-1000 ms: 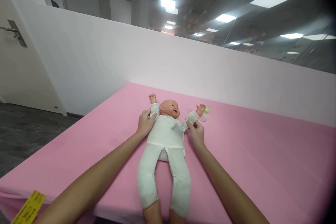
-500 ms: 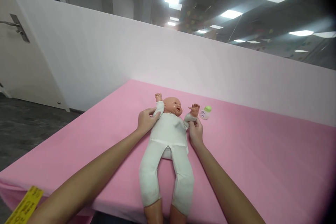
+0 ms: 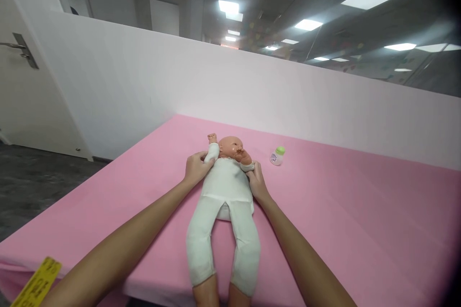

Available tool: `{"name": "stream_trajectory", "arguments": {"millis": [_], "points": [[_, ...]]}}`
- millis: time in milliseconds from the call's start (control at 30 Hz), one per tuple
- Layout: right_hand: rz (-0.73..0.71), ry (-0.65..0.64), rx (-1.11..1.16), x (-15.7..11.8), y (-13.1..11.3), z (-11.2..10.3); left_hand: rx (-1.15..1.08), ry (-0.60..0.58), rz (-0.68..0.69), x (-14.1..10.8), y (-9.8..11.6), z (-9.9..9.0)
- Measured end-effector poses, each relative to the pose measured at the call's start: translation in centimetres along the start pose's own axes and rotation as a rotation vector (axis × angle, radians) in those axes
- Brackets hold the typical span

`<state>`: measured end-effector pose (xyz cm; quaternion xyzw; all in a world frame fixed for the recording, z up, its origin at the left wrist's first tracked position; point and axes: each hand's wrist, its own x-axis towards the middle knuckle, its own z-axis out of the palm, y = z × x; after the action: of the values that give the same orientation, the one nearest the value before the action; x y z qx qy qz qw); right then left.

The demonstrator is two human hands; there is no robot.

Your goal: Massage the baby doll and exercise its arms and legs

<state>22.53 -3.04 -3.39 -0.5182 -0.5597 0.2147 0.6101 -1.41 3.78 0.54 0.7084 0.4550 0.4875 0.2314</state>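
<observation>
A baby doll (image 3: 227, 180) with a white cloth body lies on its back, its head toward the wall and its legs toward me. My left hand (image 3: 197, 168) is closed around the doll's upper arm on the left, which points up beside its head. With my right hand (image 3: 258, 183) I grip the doll's other arm, bent inward so that its hand lies over the lower part of the doll's face. Some of my right fingers are hidden behind that arm.
A pink cloth (image 3: 324, 211) covers the table. Right of the doll stands a small clear bottle (image 3: 276, 158) with a green cap. A white partition (image 3: 252, 86) runs behind the table. A yellow label (image 3: 38, 283) shows at the lower left, and a door (image 3: 29, 91) at the left.
My right hand has moved the doll's arm inward, from raised beside the head to across its face. My left hand keeps its grip. The view has shifted slightly.
</observation>
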Motion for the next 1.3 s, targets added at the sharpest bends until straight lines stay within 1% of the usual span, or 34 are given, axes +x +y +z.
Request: {"name": "stream_trajectory", "arguments": {"millis": [133, 233, 333, 467, 567, 767, 833, 933, 1033, 1167, 1300], "points": [[-0.074, -0.037, -0.092, 0.0, -0.4, -0.3, -0.014, -0.003, 0.024, 0.0, -0.5, 0.1], [-0.122, 0.008, -0.162, 0.0, -1.1, -0.4, -0.058, 0.002, 0.033, 0.0, -0.7, 0.3], [-0.106, 0.062, -0.157, 0.0, -1.5, -0.6, -0.128, -0.002, 0.015, -0.1, -0.8, 0.4], [-0.064, 0.094, -0.067, 0.2, -1.3, -1.1, -0.218, -0.023, -0.001, -0.1, -1.0, 0.6], [-0.036, 0.081, 0.073, 0.3, -0.9, -1.7, -0.315, -0.057, -0.019, 0.0, -1.5, 0.8], [0.063, 0.084, 0.317, 0.5, -0.6, -2.1, -0.498, -0.085, -0.147, 0.0, -1.8, 0.8], [0.129, 0.082, 0.361, 0.6, -0.4, -1.9, -0.558, -0.101, -0.179, 0.0, -1.6, 0.6], [0.202, 0.108, 0.359, 0.9, 0.1, -1.8, -0.610, -0.132, -0.193, 0.2, -1.6, 0.2], [0.232, 0.143, 0.343, 1.3, 0.7, -1.7, -0.601, -0.146, -0.226, 0.5, -1.8, -0.1], [0.307, 0.152, 0.350, 1.7, 1.0, -1.7, -0.432, -0.097, -0.264, 0.6, -2.0, -0.3], [0.321, 0.137, 0.384, 1.8, 1.0, -1.9, -0.324, -0.093, -0.265, 0.5, -1.7, -0.6]]}}
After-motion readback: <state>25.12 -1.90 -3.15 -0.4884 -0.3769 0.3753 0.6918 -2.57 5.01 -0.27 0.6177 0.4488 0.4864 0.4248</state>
